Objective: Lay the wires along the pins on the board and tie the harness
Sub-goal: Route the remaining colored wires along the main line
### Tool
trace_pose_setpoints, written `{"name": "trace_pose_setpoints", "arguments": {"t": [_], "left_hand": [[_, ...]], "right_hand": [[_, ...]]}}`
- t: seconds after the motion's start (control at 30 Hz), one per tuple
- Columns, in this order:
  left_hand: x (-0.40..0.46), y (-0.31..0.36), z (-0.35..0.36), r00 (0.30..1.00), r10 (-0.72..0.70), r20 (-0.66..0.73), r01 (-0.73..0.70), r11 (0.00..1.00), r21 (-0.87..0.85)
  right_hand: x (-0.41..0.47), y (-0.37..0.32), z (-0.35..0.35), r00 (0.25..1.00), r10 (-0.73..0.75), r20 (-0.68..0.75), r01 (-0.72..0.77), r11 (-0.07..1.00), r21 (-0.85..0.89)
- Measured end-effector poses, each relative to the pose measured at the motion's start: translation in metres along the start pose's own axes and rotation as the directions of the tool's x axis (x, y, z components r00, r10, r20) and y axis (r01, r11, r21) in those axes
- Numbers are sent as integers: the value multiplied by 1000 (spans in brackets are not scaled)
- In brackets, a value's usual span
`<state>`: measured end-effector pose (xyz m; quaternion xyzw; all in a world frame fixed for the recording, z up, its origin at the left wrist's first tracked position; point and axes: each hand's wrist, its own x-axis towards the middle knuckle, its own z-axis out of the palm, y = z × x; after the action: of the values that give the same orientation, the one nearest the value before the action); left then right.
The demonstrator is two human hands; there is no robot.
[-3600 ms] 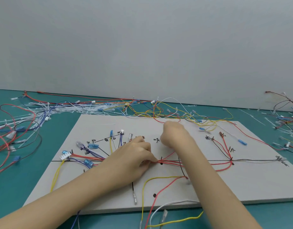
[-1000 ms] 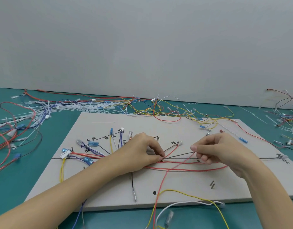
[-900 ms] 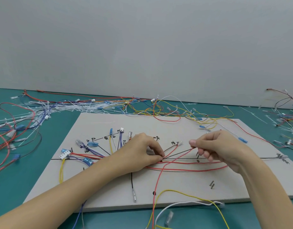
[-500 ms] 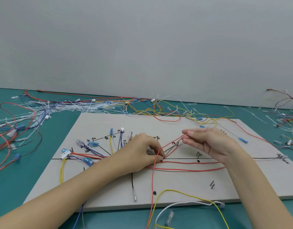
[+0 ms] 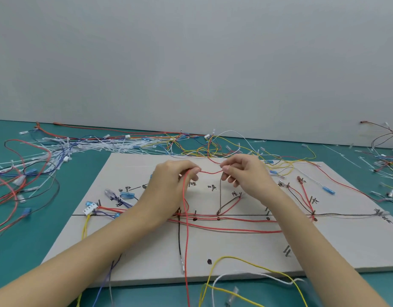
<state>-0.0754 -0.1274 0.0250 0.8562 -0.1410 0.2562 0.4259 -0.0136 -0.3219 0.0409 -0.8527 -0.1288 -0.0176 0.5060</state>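
A plain grey wall (image 5: pixel 191 63) fills the upper half, evenly lit. Below it, a teal table (image 5: pixel 25 240) meets the wall along the table's far edge.

One head-worn camera looks forward and down, close over the board (image 5: pixel 146 258) (wide-angle, edges bowed). The counter (image 5: pixel 58 222) seemingly ends at a wall (image 5: pixel 191 63).
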Motion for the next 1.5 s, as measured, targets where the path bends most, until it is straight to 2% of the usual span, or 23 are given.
{"name": "trace_pose_setpoints", "arguments": {"t": [0.1,0.27,0.4,0.57,0.83,0.9,1.03,1.13,1.23,1.33,1.43,1.5], "left_hand": [[2,-7,-9,1000,-13,-4,13,995,96],[-2,-12,-26,999,34,12,-36,971,235],[-5,-17,-38,999,39,34,-48,942,332],[-15,-23,-46,996,64,66,-86,904,419],[-13,-24,-61,997,56,52,-74,888,455],[-17,-22,-66,992,69,108,-112,878,466],[-25,-14,-72,919,82,387,-284,816,503],[-25,-5,-70,882,74,466,-351,762,545],[-24,1,-63,882,92,463,-350,785,512],[-25,3,-56,908,112,404,-302,842,446],[-20,-1,-52,964,75,255,-162,926,341],[-16,-5,-53,980,22,200,-83,951,299]], "right_hand": [[8,4,16,997,-72,40,77,987,-144],[17,7,33,991,-110,80,126,966,-227],[24,0,39,976,-163,147,206,910,-361],[27,-3,50,970,-142,196,200,927,-318],[26,-1,59,976,-88,198,128,972,-199],[27,-2,58,975,-67,211,109,974,-197],[30,-8,58,968,-34,250,91,971,-220],[28,-11,60,968,-27,251,89,966,-241],[22,-12,57,973,-24,229,88,958,-274],[12,-14,45,990,-49,131,85,955,-283],[-1,-17,33,995,-95,23,98,961,-258],[-11,-18,29,995,-85,47,93,975,-202]]}}
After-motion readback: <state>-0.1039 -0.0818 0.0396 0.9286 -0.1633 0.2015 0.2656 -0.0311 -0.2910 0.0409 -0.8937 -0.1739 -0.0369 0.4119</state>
